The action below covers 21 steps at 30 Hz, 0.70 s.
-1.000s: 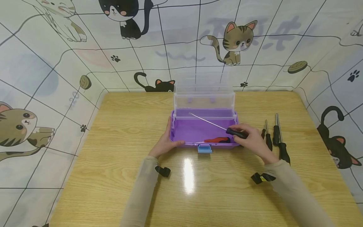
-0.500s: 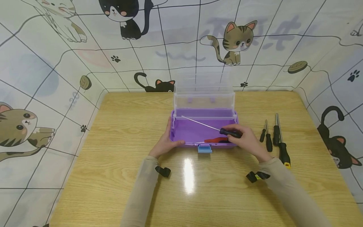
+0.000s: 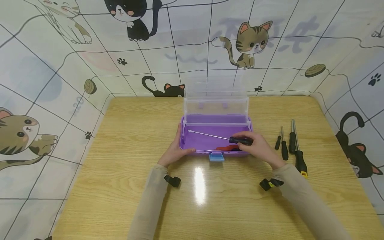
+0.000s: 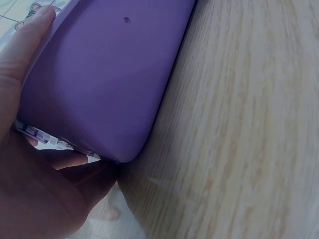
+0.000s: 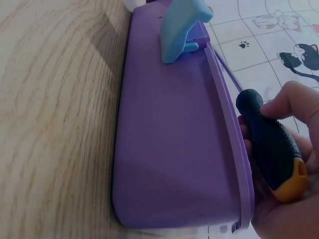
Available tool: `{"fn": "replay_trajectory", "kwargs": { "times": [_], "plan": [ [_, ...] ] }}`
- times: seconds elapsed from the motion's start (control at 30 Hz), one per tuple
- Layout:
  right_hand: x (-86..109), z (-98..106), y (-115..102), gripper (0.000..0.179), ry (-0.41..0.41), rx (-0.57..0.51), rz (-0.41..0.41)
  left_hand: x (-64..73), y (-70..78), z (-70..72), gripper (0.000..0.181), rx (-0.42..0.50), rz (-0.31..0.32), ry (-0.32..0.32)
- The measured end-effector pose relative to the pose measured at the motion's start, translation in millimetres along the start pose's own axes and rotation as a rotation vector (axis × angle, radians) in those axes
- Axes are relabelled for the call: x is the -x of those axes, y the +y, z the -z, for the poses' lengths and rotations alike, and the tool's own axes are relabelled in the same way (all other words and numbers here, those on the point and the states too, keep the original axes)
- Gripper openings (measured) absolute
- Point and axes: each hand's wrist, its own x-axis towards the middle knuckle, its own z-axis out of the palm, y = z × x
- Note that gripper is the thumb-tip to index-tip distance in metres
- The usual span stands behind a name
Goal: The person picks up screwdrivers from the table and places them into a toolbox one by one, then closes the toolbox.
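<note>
A purple toolbox stands on the table with its clear lid raised behind. My left hand holds its front left corner, thumb at the front rim and fingers along the left side; the left wrist view shows the thumb against the purple wall. My right hand grips a long screwdriver by its black handle, which has a yellow end in the right wrist view. Its shaft points left over the box's inside. Below it, a red screwdriver lies along the front wall inside, its handle end partly hidden.
Right of the box, several black-handled screwdrivers lie on the table, among them a large one and a smaller one. A blue latch hangs from the box front. Patterned walls border the wooden table.
My right hand has moved left and inward with the long screwdriver, whose tip has swung left and lower over the box. The left hand has stayed at the corner.
</note>
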Motion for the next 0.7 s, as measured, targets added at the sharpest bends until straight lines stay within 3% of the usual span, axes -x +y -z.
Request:
{"fn": "replay_trajectory", "kwargs": {
  "times": [0.2, 0.47, 0.7],
  "plan": [
    [-7.6, 0, 0, 0.032, -0.051, 0.030, 0.011, 0.5, -0.5, 1.2, 0.121, 0.016, -0.006, -0.005],
    [-19.3, 3, 2, 0.031, -0.113, 0.120, 0.104, 0.1, -0.6, 1.1, 0.121, 0.033, -0.010, -0.008],
    [-24.9, 4, -1, 0.029, -0.146, 0.150, 0.117, -0.2, -1.7, 0.7, 0.121, 0.040, -0.018, -0.006]
  ]
}}
